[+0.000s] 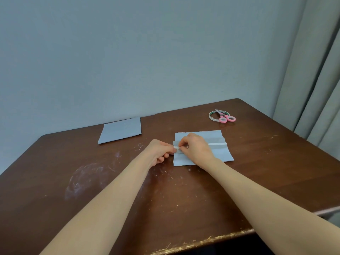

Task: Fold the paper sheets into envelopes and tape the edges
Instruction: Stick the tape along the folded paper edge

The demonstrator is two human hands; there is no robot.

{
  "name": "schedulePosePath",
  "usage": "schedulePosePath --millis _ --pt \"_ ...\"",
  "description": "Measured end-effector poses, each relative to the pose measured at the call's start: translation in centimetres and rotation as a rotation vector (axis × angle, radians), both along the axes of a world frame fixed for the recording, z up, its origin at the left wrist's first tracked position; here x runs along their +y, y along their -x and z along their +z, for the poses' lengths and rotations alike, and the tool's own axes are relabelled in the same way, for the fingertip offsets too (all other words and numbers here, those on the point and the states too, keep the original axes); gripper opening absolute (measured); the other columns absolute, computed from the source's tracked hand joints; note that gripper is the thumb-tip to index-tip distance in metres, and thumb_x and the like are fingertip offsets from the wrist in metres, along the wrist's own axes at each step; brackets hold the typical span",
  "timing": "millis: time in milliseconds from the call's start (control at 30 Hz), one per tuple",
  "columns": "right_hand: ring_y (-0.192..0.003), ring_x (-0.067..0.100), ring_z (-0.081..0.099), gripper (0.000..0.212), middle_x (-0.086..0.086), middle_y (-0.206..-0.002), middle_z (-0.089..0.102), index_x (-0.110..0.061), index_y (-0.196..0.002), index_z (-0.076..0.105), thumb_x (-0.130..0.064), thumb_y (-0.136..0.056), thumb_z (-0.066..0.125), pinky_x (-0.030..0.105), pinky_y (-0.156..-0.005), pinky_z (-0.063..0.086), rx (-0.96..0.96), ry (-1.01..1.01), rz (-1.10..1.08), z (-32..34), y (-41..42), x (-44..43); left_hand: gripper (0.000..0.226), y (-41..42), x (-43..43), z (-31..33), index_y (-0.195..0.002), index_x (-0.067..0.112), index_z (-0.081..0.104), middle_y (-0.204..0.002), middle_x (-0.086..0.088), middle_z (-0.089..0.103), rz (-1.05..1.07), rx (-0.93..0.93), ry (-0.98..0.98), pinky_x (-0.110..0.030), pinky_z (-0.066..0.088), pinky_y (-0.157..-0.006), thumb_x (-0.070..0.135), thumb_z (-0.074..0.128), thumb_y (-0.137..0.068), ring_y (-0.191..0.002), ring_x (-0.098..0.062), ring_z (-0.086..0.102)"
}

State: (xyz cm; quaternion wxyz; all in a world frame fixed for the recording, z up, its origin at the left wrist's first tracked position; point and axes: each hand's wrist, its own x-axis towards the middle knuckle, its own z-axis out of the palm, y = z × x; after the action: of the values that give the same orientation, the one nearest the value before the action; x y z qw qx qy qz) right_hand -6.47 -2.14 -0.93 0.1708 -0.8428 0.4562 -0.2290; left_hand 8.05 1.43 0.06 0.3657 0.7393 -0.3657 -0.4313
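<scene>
A folded pale blue paper sheet (217, 137) lies on the brown table (257, 162), its two flaps meeting along the middle. A white strip of tape (218, 143) runs along that seam. My left hand (160, 151) pinches the tape's left end at the sheet's left edge. My right hand (195, 147) lies over the sheet's left half, its fingertips pinching the tape right beside my left fingers. A second pale blue sheet (120, 130) lies flat at the back left.
A tape roll (211, 116) sits at the back right with pink-handled scissors (226, 117) lying across it. A wall stands behind the table and a curtain (316, 70) hangs at the right. The table's worn front edge (202, 242) is near me.
</scene>
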Motion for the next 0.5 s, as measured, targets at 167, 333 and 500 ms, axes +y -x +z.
schedulePosePath --millis 167,333,500 --pt "-0.105 0.02 0.057 0.019 0.002 -0.112 0.062 -0.017 -0.105 0.069 -0.022 -0.095 0.054 0.031 -0.087 0.047 0.054 0.019 0.023 0.41 -0.55 0.25 0.022 -0.31 0.19 -0.16 -0.1 0.009 0.071 -0.064 -0.004 0.047 -0.02 0.018 0.007 -0.015 0.023 -0.037 0.009 0.074 -0.078 -0.053 -0.01 0.032" --pt "-0.104 0.021 0.058 0.02 0.002 -0.112 0.064 -0.017 -0.106 0.069 -0.024 -0.096 0.052 0.031 -0.084 0.046 0.105 0.037 0.032 0.7 -0.82 0.32 0.018 -0.17 0.44 0.06 -0.097 0.009 0.07 -0.058 -0.004 0.044 -0.016 0.014 0.013 -0.014 0.023 -0.036 0.007 0.072 -0.079 -0.049 -0.01 0.029" --pt "-0.103 0.02 0.058 0.023 0.003 -0.112 0.063 -0.016 -0.109 0.068 -0.025 -0.097 0.051 0.03 -0.084 0.047 0.144 0.063 0.047 0.92 -0.87 0.42 0.021 -0.18 0.41 -0.04 -0.101 0.008 0.07 -0.059 -0.003 0.044 -0.004 0.011 0.015 -0.014 0.023 -0.036 0.007 0.071 -0.08 -0.049 -0.01 0.028"
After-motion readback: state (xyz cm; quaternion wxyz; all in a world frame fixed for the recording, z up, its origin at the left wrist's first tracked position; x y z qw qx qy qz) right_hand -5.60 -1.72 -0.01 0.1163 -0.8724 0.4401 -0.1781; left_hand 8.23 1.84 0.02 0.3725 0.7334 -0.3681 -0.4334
